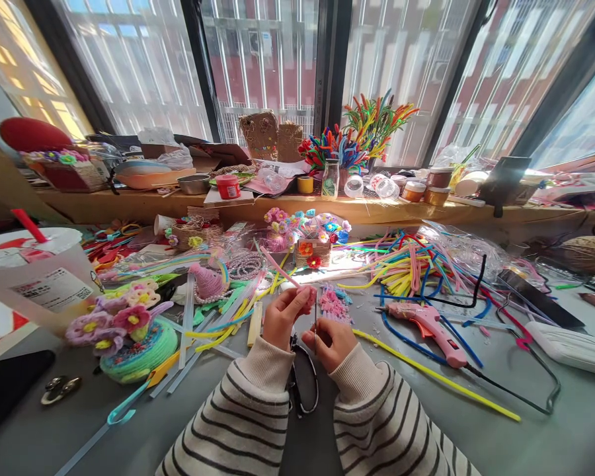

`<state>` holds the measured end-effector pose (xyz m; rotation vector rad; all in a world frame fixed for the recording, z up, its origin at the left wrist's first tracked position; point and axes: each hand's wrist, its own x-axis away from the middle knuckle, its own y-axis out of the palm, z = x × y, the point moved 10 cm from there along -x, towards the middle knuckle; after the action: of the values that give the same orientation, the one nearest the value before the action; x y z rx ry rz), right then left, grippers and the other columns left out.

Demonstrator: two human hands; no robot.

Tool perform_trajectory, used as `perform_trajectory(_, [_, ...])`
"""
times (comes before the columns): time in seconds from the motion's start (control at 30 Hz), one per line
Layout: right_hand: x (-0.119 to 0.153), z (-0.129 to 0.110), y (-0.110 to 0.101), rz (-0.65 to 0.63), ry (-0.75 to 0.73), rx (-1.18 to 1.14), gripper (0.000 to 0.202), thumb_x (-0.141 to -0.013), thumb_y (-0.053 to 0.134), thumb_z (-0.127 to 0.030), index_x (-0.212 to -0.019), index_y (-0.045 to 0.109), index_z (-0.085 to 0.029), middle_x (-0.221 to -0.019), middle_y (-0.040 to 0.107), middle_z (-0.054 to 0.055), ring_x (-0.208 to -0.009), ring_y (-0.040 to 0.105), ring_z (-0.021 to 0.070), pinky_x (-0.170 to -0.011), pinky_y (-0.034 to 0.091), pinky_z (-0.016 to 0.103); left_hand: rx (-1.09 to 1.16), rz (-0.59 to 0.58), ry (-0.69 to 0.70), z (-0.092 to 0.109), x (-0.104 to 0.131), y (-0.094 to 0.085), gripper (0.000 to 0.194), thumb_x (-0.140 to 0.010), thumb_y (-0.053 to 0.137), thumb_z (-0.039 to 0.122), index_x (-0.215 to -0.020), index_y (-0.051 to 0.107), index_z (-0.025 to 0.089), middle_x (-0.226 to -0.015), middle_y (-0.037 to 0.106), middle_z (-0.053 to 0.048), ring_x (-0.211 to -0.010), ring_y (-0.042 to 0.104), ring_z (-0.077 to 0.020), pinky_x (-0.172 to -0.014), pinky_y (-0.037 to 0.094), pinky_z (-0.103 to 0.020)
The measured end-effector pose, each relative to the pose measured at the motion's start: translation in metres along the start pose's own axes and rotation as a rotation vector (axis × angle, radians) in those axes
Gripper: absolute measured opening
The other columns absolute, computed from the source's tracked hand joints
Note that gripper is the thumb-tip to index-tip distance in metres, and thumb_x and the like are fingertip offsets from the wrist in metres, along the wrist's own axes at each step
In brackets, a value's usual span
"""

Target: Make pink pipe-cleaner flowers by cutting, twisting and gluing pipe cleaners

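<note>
My left hand (283, 317) is closed in a pinch on a pink pipe cleaner (279, 266). Its straight length points up and to the left, and a bunched pink part shows at the fingertips. Close beside it, my right hand (334, 340) is closed on a thin dark rod (316, 314) that stands nearly upright; whether it is a wire or a tool I cannot tell. Between my wrists lies a dark looped object (305, 387), partly covered by the left sleeve. Just beyond my hands sits a pile of short pink and lilac fuzzy pieces (333, 303).
A pink glue gun (429, 327) with a black cord lies to the right. One yellow pipe cleaner (441, 377) stretches across the front right. Glue sticks (186, 324), a green base with fuzzy flowers (141, 354) and a drink cup (39, 277) stand left. Bundled pipe cleaners (406, 268) lie behind.
</note>
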<state>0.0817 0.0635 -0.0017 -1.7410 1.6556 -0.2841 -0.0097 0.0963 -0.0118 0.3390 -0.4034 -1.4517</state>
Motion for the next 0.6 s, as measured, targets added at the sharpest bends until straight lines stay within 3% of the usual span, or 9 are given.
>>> perform_trajectory(0.4, [-0.0017,0.0072,-0.0068,0.118,-0.012,-0.046,0.04,-0.069,0.041,-0.045,-0.04,0.037,-0.017,-0.039,0.037,-0.004,-0.038,0.031,0.0066,-0.041,0.022,0.02,0.015,-0.036,-0.013,-0.0034,-0.0012,0.0026,0.014,-0.052,0.065,0.024,-0.062,0.063,0.014,-0.058,0.057,0.003,-0.051,0.048,-0.0044,-0.049,0.04,-0.016])
perform_trajectory(0.6, [-0.0008,0.0053,-0.0094,0.103,0.02,-0.054,0.041,-0.068,0.041,-0.047,-0.04,0.037,-0.017,-0.038,0.03,-0.006,-0.038,0.027,0.0058,-0.039,0.02,0.019,0.058,-0.021,0.024,0.0,-0.0015,0.0012,0.014,-0.055,0.063,0.023,-0.067,0.062,0.016,-0.066,0.061,0.001,-0.06,0.054,-0.0075,-0.059,0.043,-0.019])
